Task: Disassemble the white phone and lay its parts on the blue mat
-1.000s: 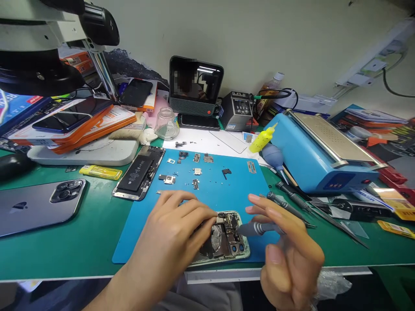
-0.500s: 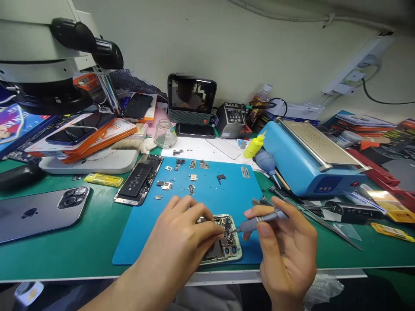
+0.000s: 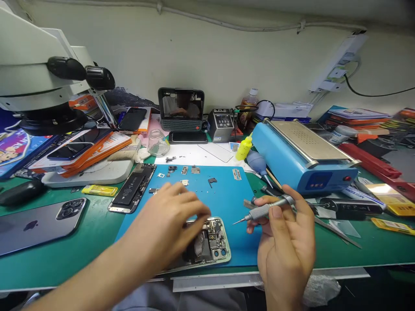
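Note:
My right hand [image 3: 287, 242] holds a grey precision screwdriver [image 3: 261, 211], its thin tip pointing left, apart from the phone. Over the opened phone [image 3: 218, 244] hovers my left hand [image 3: 168, 216], fingers curled towards the thumb. Whatever those fingers may pinch is hidden. The phone lies in a pale green frame with its circuit board and two camera openings showing; my left hand and forearm cover its left part. Beneath it is a blue mat [image 3: 240, 237]. Small phone parts, among them a black bracket [image 3: 212, 181] and a metal plate [image 3: 195, 169], lie on the mat's far half.
Left of the mat are a screen assembly with battery [image 3: 132, 190], a grey phone [image 3: 35, 222] and a microscope [image 3: 48, 95]. To the right stand a blue heating plate machine [image 3: 292, 155], a yellow bottle [image 3: 244, 149], a blower [image 3: 256, 163] and tweezers [image 3: 337, 233].
My left hand has moved left, off the circuit board. The screwdriver tip has come away from the phone and now sits over the mat. The camera view has shifted slightly.

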A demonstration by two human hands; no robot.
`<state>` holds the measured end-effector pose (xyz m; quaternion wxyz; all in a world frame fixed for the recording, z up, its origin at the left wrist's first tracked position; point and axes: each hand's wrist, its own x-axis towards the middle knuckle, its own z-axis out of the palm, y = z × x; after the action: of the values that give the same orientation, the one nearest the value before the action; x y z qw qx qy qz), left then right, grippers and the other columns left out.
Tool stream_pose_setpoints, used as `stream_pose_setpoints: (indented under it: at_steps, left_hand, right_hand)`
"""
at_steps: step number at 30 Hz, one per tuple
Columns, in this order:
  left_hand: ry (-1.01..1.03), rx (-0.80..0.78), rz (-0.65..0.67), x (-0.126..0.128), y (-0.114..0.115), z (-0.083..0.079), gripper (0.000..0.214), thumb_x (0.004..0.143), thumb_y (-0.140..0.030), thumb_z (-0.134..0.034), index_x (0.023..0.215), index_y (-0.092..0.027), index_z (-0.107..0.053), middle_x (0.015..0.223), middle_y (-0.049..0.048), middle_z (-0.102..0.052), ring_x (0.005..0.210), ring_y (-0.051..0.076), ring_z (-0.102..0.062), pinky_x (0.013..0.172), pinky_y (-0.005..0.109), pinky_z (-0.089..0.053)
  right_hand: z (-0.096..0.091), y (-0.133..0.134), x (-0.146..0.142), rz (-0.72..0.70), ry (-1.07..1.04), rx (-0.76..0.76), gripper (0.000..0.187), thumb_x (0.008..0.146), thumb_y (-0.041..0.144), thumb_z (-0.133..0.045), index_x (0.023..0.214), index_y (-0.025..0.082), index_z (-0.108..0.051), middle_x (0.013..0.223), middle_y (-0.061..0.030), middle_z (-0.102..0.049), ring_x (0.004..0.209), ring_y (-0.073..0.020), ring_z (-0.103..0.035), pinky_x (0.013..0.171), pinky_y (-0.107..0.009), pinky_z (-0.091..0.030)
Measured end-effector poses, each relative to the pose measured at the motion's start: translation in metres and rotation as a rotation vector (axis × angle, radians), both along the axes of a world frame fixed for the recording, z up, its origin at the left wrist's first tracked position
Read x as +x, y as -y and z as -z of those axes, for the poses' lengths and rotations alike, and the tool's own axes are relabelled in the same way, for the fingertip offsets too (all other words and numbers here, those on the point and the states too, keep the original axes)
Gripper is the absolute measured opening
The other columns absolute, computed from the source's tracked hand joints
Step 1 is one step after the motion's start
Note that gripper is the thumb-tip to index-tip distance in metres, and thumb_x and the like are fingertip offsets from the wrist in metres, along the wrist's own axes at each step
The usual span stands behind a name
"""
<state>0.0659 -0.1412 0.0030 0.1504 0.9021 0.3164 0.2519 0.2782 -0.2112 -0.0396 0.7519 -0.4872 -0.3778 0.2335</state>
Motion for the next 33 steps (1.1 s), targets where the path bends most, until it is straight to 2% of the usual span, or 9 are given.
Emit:
stream_pose_setpoints:
  at_steps: [3,5,8,11,13,16,27,33]
  left_hand:
    - [-0.131,0.173,-0.052,0.010,-0.036,-0.021,0.017,0.107,-0.025,-0.068,0.101,-0.025,-0.084,0.099,0.0027,-0.084,0.091,0.025,-0.066,0.086,0.041,-0.049]
    - [-0.281,0.212,-0.072,0.025,-0.062,-0.029,0.020,0.105,-0.022,-0.066,0.099,-0.022,-0.085,0.098,0.0064,-0.084,0.094,0.027,-0.069,0.086,0.041,-0.052]
    - [-0.378,0.232,-0.069,0.056,-0.095,-0.025,0.023,0.103,-0.011,-0.064,0.090,-0.016,-0.082,0.093,0.0101,-0.082,0.097,0.028,-0.072,0.091,0.043,-0.056]
    - [-0.459,0.230,-0.017,0.084,-0.112,-0.011,0.011,0.105,-0.025,-0.072,0.107,-0.016,-0.078,0.111,0.0071,-0.079,0.105,0.024,-0.074,0.098,0.045,-0.061]
    - [-0.497,0.225,0.007,0.098,-0.117,-0.003,0.023,0.106,-0.035,-0.074,0.119,-0.016,-0.074,0.121,0.0076,-0.076,0.109,0.024,-0.075,0.098,0.046,-0.064]
    - [-0.535,0.212,0.023,0.109,-0.118,0.003,0.029,0.107,-0.037,-0.073,0.127,-0.017,-0.072,0.127,0.0093,-0.075,0.111,0.025,-0.075,0.096,0.047,-0.065]
    - [-0.577,0.180,0.082,0.106,-0.122,0.013,0.030,0.107,-0.037,-0.073,0.128,-0.017,-0.072,0.128,0.0096,-0.074,0.111,0.025,-0.075,0.097,0.047,-0.065]
    - [-0.560,0.172,0.075,0.106,-0.123,0.012,0.030,0.107,-0.038,-0.073,0.128,-0.017,-0.072,0.126,0.0091,-0.075,0.108,0.024,-0.075,0.095,0.046,-0.066]
  right_hand:
    - [-0.001,-0.003,0.005,0.017,-0.080,-0.043,0.041,0.104,0.036,-0.072,0.143,0.028,-0.061,0.097,-0.0043,-0.074,0.065,-0.0150,-0.068,0.047,-0.024,-0.054]
    - [0.001,-0.003,0.005,0.009,-0.079,-0.043,0.042,0.104,0.037,-0.073,0.143,0.028,-0.060,0.099,-0.0044,-0.075,0.065,-0.0150,-0.067,0.048,-0.024,-0.054]
    - [0.004,-0.002,0.004,-0.010,-0.049,-0.045,0.042,0.104,0.039,-0.072,0.143,0.028,-0.060,0.101,-0.0050,-0.075,0.066,-0.0143,-0.067,0.050,-0.024,-0.055]
    - [0.007,-0.001,0.003,-0.043,-0.057,-0.042,0.040,0.105,0.039,-0.071,0.142,0.028,-0.060,0.103,-0.0053,-0.075,0.068,-0.0136,-0.066,0.052,-0.023,-0.055]
    - [0.008,0.000,0.003,-0.056,-0.062,-0.039,0.040,0.106,0.040,-0.070,0.143,0.028,-0.059,0.103,-0.0048,-0.075,0.068,-0.0134,-0.066,0.053,-0.023,-0.055]
    - [0.008,0.001,0.003,-0.055,-0.062,-0.049,0.039,0.107,0.041,-0.069,0.143,0.029,-0.060,0.104,-0.0040,-0.074,0.069,-0.0132,-0.066,0.053,-0.023,-0.055]
    - [0.009,0.000,0.004,-0.065,-0.056,-0.050,0.037,0.106,0.040,-0.068,0.142,0.031,-0.060,0.104,-0.0037,-0.073,0.069,-0.0135,-0.066,0.053,-0.023,-0.055]
    - [0.009,0.001,0.003,-0.055,-0.065,-0.092,0.036,0.107,0.040,-0.069,0.141,0.033,-0.062,0.104,-0.0022,-0.075,0.070,-0.0126,-0.066,0.055,-0.023,-0.055]
